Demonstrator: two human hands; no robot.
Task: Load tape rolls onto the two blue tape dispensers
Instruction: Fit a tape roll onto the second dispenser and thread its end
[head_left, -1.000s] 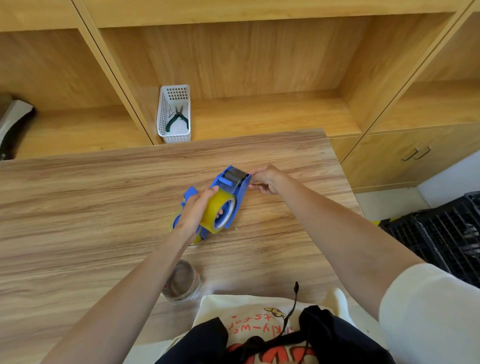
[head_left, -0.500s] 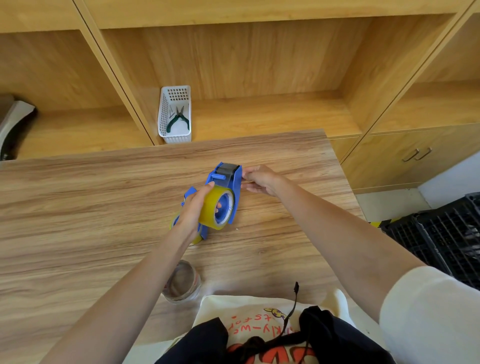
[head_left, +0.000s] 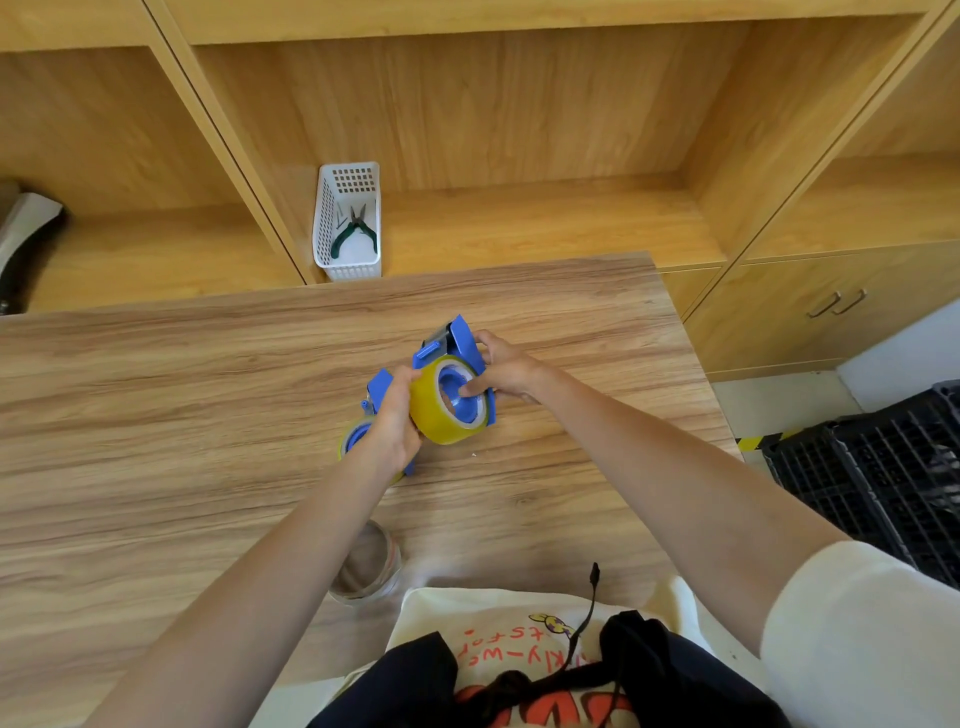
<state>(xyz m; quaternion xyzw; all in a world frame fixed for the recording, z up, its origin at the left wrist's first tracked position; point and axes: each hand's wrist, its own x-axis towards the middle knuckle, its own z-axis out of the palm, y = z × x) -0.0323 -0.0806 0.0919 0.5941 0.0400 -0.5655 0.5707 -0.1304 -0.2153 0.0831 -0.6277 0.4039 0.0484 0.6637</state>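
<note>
While a spare clear tape roll (head_left: 366, 564) waits at the near tabletop (head_left: 156, 415) edge, the left hand (head_left: 392, 423) grips the yellow tape roll (head_left: 441, 410) rim. Right hand (head_left: 501, 366) clasps the blue tape dispenser (head_left: 457, 358), finger inside the core. Roll looks seated; threading left. Second dispenser (head_left: 363, 431) beneath, apparently loaded. Pliers basket (head_left: 348, 223) beyond.

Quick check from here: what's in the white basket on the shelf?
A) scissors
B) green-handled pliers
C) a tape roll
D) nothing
B: green-handled pliers lie inside the white basket on the shelf, behind the table.
</note>
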